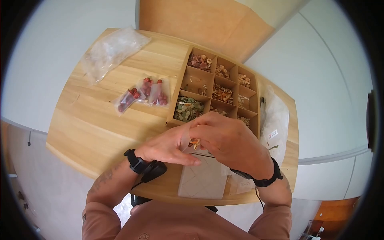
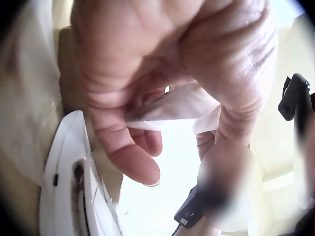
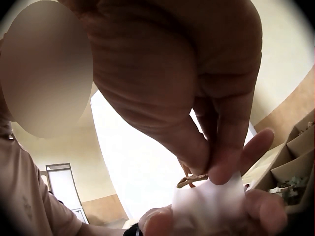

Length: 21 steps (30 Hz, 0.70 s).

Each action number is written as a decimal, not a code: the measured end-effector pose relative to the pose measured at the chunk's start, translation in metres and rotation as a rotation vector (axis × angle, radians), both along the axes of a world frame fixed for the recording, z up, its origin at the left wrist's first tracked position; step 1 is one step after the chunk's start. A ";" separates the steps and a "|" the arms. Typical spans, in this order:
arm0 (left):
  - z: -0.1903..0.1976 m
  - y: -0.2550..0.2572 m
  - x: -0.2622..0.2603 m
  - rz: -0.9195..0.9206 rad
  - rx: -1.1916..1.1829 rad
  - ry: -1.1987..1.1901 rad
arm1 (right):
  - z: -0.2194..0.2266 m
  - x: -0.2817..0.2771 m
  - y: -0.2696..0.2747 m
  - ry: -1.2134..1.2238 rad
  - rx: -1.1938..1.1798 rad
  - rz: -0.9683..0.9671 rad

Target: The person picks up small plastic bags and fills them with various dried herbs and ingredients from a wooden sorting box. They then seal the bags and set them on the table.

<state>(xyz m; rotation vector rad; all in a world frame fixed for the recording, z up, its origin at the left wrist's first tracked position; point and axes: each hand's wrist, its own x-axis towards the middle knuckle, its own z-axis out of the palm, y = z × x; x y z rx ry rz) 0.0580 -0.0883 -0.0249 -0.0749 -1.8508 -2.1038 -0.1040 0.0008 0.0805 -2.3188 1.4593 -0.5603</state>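
Observation:
Both hands meet in front of the divided cardboard box. My left hand (image 1: 170,146) holds a small translucent pouch (image 2: 172,105) between thumb and fingers, its mouth upward in the right wrist view. Over that mouth is my right hand (image 1: 234,138), thumb and fingertips together, pinching dried slices (image 3: 193,181). Orange-brown bits of these slices also show between the hands in the head view. The pouch's contents are mostly hidden by the fingers. Just beyond the hands, the box (image 1: 171,121) has dried leaves (image 1: 188,110) in its near left compartment.
Three pouches of red dried fruit (image 1: 162,98) lie left of the box. A large clear plastic bag (image 1: 114,50) rests at the table's back left, another plastic bag (image 1: 276,116) at the right. Below the hands lies a white square panel (image 1: 202,182), with a labelled packet (image 1: 242,185) beside it.

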 end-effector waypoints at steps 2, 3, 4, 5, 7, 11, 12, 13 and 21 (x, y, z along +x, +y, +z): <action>-0.001 0.000 0.000 0.007 -0.016 0.003 | 0.003 0.002 0.001 0.001 0.006 0.010; -0.001 -0.001 0.000 0.007 -0.035 0.007 | 0.004 0.002 0.001 0.001 0.001 0.013; -0.001 -0.001 0.000 0.006 -0.055 0.012 | 0.004 0.002 0.002 0.002 -0.004 0.015; -0.002 -0.002 -0.001 0.006 -0.078 0.034 | 0.004 0.003 0.003 0.002 -0.009 0.017; -0.005 -0.002 -0.003 0.006 -0.124 0.076 | 0.004 0.004 0.004 -0.005 -0.008 -0.017; -0.001 0.001 -0.002 -0.083 0.113 0.021 | 0.001 0.004 0.006 0.007 -0.016 -0.063; -0.007 0.002 -0.003 -0.090 0.137 0.004 | -0.002 0.003 0.006 0.022 -0.018 -0.045; -0.009 0.003 -0.003 -0.097 0.159 -0.012 | -0.007 0.000 0.007 0.038 -0.021 -0.026; -0.006 0.002 0.001 -0.138 0.176 -0.083 | 0.000 0.004 0.012 0.060 -0.077 0.003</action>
